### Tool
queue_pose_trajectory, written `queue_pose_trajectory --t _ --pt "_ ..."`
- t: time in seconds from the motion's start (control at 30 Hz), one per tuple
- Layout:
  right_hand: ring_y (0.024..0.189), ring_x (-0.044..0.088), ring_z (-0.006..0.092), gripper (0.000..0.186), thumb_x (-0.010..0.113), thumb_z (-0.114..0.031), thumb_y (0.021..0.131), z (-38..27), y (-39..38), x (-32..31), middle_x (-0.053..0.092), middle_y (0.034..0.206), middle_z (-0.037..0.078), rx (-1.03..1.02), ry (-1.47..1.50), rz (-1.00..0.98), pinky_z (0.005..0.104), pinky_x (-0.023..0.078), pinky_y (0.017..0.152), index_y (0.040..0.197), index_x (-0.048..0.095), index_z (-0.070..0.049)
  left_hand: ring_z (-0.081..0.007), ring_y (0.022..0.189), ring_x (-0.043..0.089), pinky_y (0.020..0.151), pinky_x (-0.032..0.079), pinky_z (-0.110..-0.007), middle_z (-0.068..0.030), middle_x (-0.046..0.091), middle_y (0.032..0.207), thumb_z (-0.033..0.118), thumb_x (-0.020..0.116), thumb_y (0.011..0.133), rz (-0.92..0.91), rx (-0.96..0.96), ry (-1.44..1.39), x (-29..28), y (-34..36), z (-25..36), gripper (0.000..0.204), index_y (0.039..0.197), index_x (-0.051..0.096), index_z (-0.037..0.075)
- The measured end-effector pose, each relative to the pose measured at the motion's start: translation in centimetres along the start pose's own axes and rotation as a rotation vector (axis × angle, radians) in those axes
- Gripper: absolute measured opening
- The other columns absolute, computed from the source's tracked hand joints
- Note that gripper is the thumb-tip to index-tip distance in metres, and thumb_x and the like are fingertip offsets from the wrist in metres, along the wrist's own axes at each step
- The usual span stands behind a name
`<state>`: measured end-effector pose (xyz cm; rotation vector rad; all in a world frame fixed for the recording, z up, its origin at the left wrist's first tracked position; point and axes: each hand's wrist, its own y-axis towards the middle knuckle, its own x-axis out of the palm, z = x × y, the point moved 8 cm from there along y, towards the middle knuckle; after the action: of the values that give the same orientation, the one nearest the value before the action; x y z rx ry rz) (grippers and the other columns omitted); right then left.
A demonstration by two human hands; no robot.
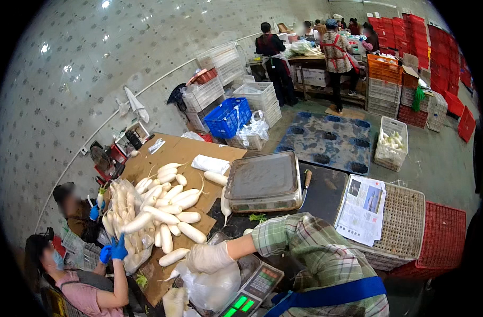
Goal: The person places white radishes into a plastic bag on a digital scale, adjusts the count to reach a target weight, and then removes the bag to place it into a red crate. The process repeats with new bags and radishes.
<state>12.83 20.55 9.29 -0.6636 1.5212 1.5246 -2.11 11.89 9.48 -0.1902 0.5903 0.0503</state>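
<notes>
My right hand [208, 258], in a pale glove below a green plaid sleeve, closes around a white radish [172, 274] whose thin root end sticks out below the fingers. Against its fingertips lies another radish [173, 257] on the cardboard. Directly beneath is a clear plastic bag [216, 285], on a scale [259, 286] with a lit green display. At the lower edge a cream glove shows my left hand [175, 302] beside the bag; its fingers cannot be made out. A heap of white radishes [167, 207] covers the cardboard [141, 168] beyond.
Across the table a person in blue gloves [114, 250] sits near bagged radishes [126, 203]; another sits behind. A second scale [264, 179] and a knife [306, 182] lie ahead. Printed papers [361, 208] rest on crates [405, 211] at right. A blue pallet [326, 138] lies beyond.
</notes>
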Motion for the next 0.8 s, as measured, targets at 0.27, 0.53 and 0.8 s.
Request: queue_pose_trajectory --t 0.27,0.53,0.8 --pt "0.085 0.062 0.0172 0.019 0.048 -0.005 0.090 -5.6 -1.4 1.1 0.064 0.091 0.010 0.043 0.156 -0.341 0.0295 0.051 0.076 0.100 0.064 -0.002 -0.0105 0.061 0.054 0.052 0.041 -0.023 0.0030 0.058 0.073 0.029 0.050 0.101 0.159 -0.082 -1.461 0.5 5.7 -6.2 0.025 0.084 0.059 0.013" --pt "0.072 0.066 0.0186 0.038 0.053 -0.038 0.098 -1.7 -6.1 4.8 0.070 0.091 0.007 0.691 1.596 -0.485 0.0270 0.052 0.062 0.109 0.065 -0.004 -0.0203 0.105 0.064 0.075 0.054 -0.031 -0.0164 0.056 0.136 0.018 0.041 0.103 0.017 0.128 -1.866 1.1 5.2 -11.2 0.039 0.139 0.046 0.003" --pt "0.100 0.064 0.0168 0.063 0.043 -0.057 0.100 -0.4 0.7 1.9 0.058 0.132 0.008 0.583 1.391 -0.183 0.0245 0.050 0.069 0.145 0.046 -0.014 -0.0244 0.105 0.062 0.080 0.052 -0.031 -0.0185 0.059 0.126 0.022 0.048 0.098 -0.124 0.115 -1.004 3.7 0.2 -0.3 0.050 0.138 0.043 -0.007"
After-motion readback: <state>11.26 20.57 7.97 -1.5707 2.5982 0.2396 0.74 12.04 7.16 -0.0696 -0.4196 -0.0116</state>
